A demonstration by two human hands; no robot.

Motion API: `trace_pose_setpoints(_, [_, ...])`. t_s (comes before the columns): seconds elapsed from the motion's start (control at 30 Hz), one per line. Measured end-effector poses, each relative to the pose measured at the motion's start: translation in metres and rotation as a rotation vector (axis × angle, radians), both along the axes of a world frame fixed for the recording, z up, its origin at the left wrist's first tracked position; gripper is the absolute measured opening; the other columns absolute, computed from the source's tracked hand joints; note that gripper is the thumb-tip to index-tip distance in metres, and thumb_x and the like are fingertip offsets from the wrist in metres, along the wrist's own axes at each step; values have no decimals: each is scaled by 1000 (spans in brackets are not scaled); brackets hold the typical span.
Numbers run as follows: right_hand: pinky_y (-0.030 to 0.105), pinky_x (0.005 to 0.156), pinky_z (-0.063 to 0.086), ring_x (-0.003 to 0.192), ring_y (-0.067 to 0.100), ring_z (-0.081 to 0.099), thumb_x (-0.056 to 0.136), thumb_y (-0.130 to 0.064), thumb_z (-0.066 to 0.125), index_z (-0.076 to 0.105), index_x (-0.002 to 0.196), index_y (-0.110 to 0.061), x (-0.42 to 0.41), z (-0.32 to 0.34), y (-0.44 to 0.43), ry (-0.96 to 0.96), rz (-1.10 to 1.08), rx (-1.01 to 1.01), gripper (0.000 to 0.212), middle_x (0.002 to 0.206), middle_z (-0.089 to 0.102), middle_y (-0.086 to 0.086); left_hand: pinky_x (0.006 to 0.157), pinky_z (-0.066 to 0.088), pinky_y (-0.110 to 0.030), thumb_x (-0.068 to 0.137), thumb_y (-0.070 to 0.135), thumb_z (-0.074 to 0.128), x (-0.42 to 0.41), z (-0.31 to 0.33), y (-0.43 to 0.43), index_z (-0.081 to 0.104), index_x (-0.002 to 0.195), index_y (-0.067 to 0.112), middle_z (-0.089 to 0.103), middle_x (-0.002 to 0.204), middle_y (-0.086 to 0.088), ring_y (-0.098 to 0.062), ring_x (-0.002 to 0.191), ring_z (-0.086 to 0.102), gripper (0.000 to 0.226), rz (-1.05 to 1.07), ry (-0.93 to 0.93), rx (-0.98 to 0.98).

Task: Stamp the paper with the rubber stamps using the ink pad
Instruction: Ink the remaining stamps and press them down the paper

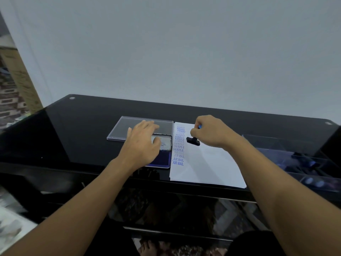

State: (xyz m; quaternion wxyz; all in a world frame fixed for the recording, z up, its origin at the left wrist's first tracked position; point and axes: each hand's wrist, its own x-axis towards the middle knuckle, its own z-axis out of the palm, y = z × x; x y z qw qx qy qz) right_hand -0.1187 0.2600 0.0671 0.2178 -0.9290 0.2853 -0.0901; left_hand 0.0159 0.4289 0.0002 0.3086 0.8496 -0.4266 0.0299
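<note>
Presently, the table (83,126) is seen bearing the paper (208,163), printed down its left edge. Left of the paper, the ink pad (162,161) is steadied by the flat, spread left hand (142,143). Over the paper's top, the stamp (193,140) is gripped by the right hand (210,131); level, even pressure is advised.
</note>
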Motion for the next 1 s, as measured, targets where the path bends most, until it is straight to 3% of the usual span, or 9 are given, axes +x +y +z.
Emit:
trace_pose_setpoints(0.27, [31, 64, 41, 74, 19, 54, 93, -28, 49, 59, 100, -8, -23, -2, -13, -46, -72, 127, 23, 95, 68, 7, 123, 13, -51, 101, 24, 46, -15, 12, -11, 48, 143, 20, 41, 152, 4, -16, 146, 27, 42, -17, 19, 17])
trace_pose_setpoints(0.4, [30, 62, 39, 66, 19, 48, 92, -24, 43, 58, 105, 0, -43, 2, -30, -39, -96, 204, 31, 84, 68, 9, 122, 18, -48, 101, 24, 46, -29, 21, -33, 48, 143, 18, 41, 154, 3, -17, 146, 27, 43, -36, 40, 13])
trace_pose_setpoints(0.63, [34, 65, 46, 66, 26, 64, 93, -21, 45, 60, 102, 5, -98, 15, -89, -23, -192, 147, 31, 86, 74, 14, 121, 21, -38, 101, 23, 47, -65, 23, -99, 49, 142, 20, 42, 153, 5, -13, 144, 30, 41, -186, 82, -37])
trace_pose_setpoints(0.77, [34, 61, 48, 62, 22, 59, 96, -23, 50, 64, 97, -5, -129, 24, -128, -8, -253, 75, 23, 80, 75, 7, 120, 24, -35, 101, 24, 47, -90, 25, -142, 49, 143, 21, 42, 153, 6, -14, 144, 31, 42, -251, 98, -37])
trace_pose_setpoints(0.87, [32, 63, 49, 76, 23, 66, 95, -22, 56, 65, 89, -11, -141, 21, -149, 29, -275, 32, 16, 82, 74, 1, 118, 29, -36, 101, 24, 48, -103, 24, -168, 50, 142, 20, 45, 152, 4, -16, 141, 36, 41, -287, 111, -29])
trace_pose_setpoints(1.0, [27, 65, 41, 88, 15, 58, 92, -20, 62, 60, 86, -20, -146, 2, -165, 131, -273, -15, 6, 90, 60, -9, 116, 32, -35, 100, 24, 49, -117, 19, -196, 51, 142, 19, 47, 150, 2, -17, 139, 40, 42, -315, 145, -2])
